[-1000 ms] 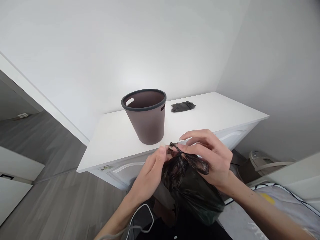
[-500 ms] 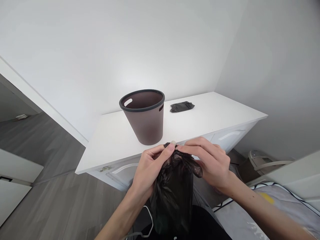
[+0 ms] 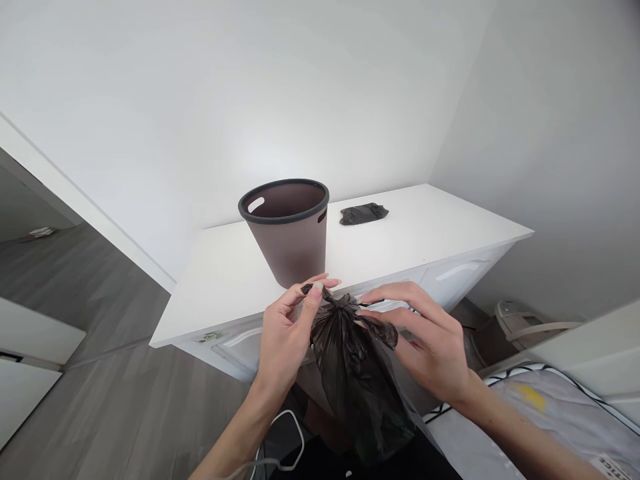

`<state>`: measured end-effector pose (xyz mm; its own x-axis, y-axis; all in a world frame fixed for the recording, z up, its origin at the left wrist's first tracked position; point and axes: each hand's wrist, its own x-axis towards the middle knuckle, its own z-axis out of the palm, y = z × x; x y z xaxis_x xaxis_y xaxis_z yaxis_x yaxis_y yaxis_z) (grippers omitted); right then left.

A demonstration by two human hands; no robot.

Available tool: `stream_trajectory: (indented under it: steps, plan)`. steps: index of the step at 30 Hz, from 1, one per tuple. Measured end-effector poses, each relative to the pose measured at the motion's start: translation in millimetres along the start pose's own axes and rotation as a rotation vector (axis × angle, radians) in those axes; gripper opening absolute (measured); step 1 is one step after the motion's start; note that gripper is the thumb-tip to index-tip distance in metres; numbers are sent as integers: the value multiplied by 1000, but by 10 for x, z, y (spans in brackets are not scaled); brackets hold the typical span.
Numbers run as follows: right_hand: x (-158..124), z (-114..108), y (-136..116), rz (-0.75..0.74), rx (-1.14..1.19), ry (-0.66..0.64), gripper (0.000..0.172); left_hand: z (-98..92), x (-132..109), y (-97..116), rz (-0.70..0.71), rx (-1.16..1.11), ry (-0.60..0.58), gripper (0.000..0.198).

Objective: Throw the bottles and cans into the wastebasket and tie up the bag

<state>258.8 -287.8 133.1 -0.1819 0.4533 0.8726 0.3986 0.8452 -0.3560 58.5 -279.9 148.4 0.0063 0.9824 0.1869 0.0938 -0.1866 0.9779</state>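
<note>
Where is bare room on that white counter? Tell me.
Bare counter left of the bin, and right of the folded bag to the corner. Crowded at the front edge: left hand and right hand pinch the black bag.

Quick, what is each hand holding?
Left hand: closed, pinching the top of the black bag.
Right hand: closed, pinching a thin strand of the black bag.

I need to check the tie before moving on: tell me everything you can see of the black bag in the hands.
The black bag is thin, glossy, crinkled plastic, gathered at the top, its body hanging free before the white counter. The left hand pinches one twisted end at the neck; the right hand pinches another thin strand. Whether a knot is finished, I cannot tell.
</note>
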Motion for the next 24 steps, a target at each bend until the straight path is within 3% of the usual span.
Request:
stream_trajectory:
  steps: [5,11,15,17,20,24]
  plan:
    - [-273,-43,-157,185,45,-12,24,-166,-82,-332,-66,-159,125,31]
    - [-534,-179,-301,418,50,-22,17,-363,-166,-569,-265,-316,137,38]
    - [-646,-224,-337,520,77,-29,15,-395,-125,-670,-248,-427,220,39]
    - [-676,-257,-347,569,91,-2,19,-404,-120,-632,-209,-432,226,35]
    - [-659,-332,-330,645,140,5,24,-383,-165,-404,-95,-336,182,29]
    - [-496,-312,-258,642,184,-297,5,-217,-240,75,129,-203,-62,25]
